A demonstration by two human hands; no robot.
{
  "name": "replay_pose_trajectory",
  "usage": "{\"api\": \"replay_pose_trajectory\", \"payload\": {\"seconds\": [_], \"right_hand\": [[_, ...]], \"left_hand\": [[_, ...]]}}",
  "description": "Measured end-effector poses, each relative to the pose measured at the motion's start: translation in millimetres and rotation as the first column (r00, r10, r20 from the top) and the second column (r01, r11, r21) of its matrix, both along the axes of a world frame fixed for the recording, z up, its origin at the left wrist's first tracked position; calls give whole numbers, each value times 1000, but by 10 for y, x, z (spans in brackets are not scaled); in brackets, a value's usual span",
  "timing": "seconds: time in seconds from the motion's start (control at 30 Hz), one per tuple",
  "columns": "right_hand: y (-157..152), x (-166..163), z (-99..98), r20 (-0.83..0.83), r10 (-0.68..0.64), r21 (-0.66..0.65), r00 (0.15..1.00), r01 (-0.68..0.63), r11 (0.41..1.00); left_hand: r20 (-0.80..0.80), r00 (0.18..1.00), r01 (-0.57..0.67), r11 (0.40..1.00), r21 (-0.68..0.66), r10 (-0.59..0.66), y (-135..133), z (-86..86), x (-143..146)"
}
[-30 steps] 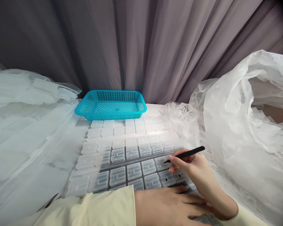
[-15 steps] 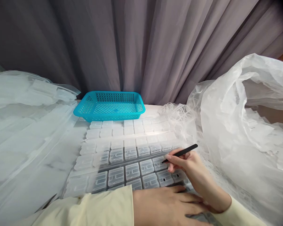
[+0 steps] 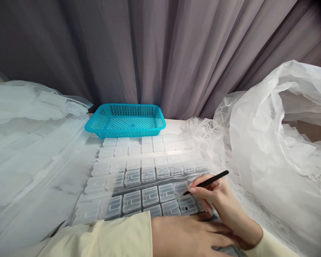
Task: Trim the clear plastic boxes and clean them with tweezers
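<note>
My right hand (image 3: 222,205) pinches black tweezers (image 3: 207,182), their tip pointing down-left at a clear plastic case in the near rows of small translucent cases (image 3: 149,175) laid out in a grid on the white table. One near case (image 3: 186,207) shows a small dark dot. My left hand (image 3: 192,235) lies flat, fingers stretched out, across the bottom of the view on the nearest cases, its cream sleeve (image 3: 109,237) to the left. It crosses under my right wrist.
A turquoise perforated basket (image 3: 125,120) stands at the back behind the cases. Large translucent plastic bags lie on the left (image 3: 29,142) and right (image 3: 278,142). A tangle of clear plastic strips (image 3: 203,134) sits by the right bag. A grey curtain hangs behind.
My right hand with the tweezers has dropped slightly nearer to me, the tip now over a closer case. The left hand stays flat.
</note>
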State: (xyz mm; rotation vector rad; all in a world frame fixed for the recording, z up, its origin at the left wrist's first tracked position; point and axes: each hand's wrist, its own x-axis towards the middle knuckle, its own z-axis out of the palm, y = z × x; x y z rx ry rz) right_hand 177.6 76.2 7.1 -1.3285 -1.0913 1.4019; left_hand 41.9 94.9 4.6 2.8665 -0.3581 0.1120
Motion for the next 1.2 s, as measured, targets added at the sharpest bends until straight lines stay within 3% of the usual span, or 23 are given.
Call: {"api": "replay_pose_trajectory", "payload": {"seconds": [0.1, 0.17, 0.27, 0.3, 0.33, 0.37, 0.43, 0.47, 0.57, 0.77, 0.9, 0.97, 1.03, 1.1, 1.2], "right_hand": [[38, 19, -28, 9, 17, 7, 1000, -18, 1000], [34, 33, -50, 132, 17, 145, 991, -37, 989], [-16, 67, -83, 303, -4, 392, 953, -121, 912], [-38, 81, -89, 370, 3, 491, 929, -198, 848], [-59, 95, -88, 465, -3, 590, 885, -308, 746], [-76, 108, -82, 588, -42, 663, 808, -451, 597], [-92, 130, -51, 769, -233, 639, 595, -718, 277], [-90, 140, -28, 802, -326, 572, 500, -801, 177], [-54, 168, 48, 832, -424, 428, 358, -900, 80], [38, 168, 153, 847, -467, 268, 256, -962, -40], [103, 193, 241, 850, -479, 208, 221, -975, -81], [146, 294, 344, 828, -505, 262, 243, -965, -35], [166, 439, 478, 766, -559, 439, 316, -893, 97], [141, 562, 593, 695, -587, 650, 415, -712, 266], [37, 592, 611, 663, -483, 748, 572, -476, 463]], "left_hand": [[17, 1000, 13, 1000, -23, -12, 11, -12, -8], [41, 999, 10, 997, -77, -7, 7, -28, -16], [52, 997, -43, 974, -220, 56, -27, -95, -21], [37, 995, -82, 959, -272, 96, -46, -134, -18], [8, 989, -137, 936, -324, 148, -67, -180, -12], [-30, 979, -196, 909, -366, 199, -86, -231, -6], [-105, 952, -303, 851, -429, 286, -117, -332, 0], [-131, 943, -333, 830, -447, 307, -126, -376, -2], [-134, 945, -326, 830, -453, 299, -131, -459, -18], [-86, 963, -265, 856, -444, 253, -112, -472, 30], [-55, 979, -203, 891, -405, 198, -84, -369, 22], [-32, 989, -147, 914, -378, 145, -63, -276, -9], [3, 998, -58, 963, -264, 61, -42, -178, -39], [25, 1000, 8, 996, -92, -6, -28, -104, -56], [63, 998, 14, 998, 57, -18, -26, -73, -60]]}}
